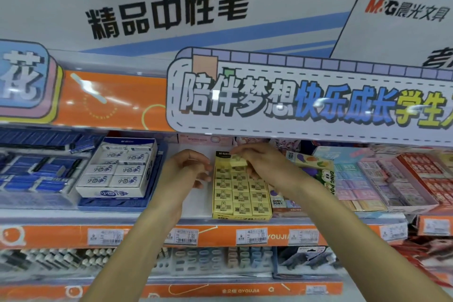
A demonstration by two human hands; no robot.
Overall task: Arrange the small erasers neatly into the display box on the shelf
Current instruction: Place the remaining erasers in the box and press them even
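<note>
Your right hand (262,162) pinches yellow eraser (238,161) over display box (241,214); left hand (188,169) loosely curled, contents unclear. Risk: crooked drop disturbs packed rows.

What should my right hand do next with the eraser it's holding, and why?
Probably lower the eraser into the back of the yellow box. The right hand pinches it just above the back rows, while the front rows already lie flat. The left hand sits by the box's left side.
</note>
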